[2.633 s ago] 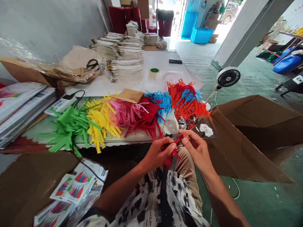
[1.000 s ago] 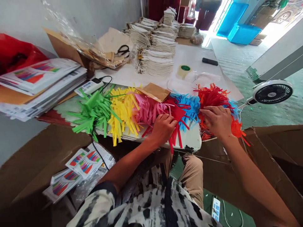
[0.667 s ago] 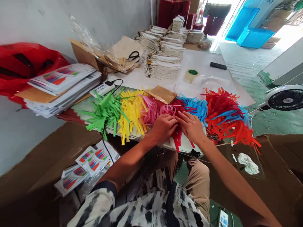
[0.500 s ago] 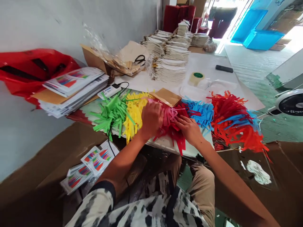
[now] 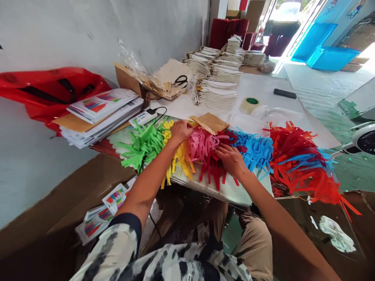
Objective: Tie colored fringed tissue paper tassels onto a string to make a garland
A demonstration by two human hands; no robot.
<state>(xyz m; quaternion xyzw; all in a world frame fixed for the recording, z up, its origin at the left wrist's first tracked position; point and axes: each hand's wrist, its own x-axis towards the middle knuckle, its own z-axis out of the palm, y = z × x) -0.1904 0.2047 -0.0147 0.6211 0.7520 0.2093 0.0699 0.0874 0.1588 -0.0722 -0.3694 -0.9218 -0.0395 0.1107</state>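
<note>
A row of fringed paper tassel piles lies along the table's near edge: green (image 5: 143, 144), yellow (image 5: 178, 158), pink (image 5: 202, 142), dark red (image 5: 212, 169), blue (image 5: 254, 148) and a big red-orange heap (image 5: 299, 156). My left hand (image 5: 181, 130) reaches over the yellow pile near its top, fingers curled down onto the strips. My right hand (image 5: 231, 158) presses fingers-down on the dark red and pink strips. A brown paper envelope (image 5: 212, 121) lies just behind the pink pile.
Stacks of printed cards (image 5: 99, 113) and a red bag (image 5: 47, 91) sit left. Behind are bundled white tags (image 5: 218, 89), scissors (image 5: 180, 80), a tape roll (image 5: 250, 104), a black remote (image 5: 284, 93). A fan (image 5: 363, 140) and cardboard box (image 5: 322, 234) stand right; card packs (image 5: 102, 210) lie below.
Both hands rose from my lap to the table. The left hand slid leftward from the dark red pile across the pink to the yellow pile; the right hand moved from the orange heap to the dark red strips.
</note>
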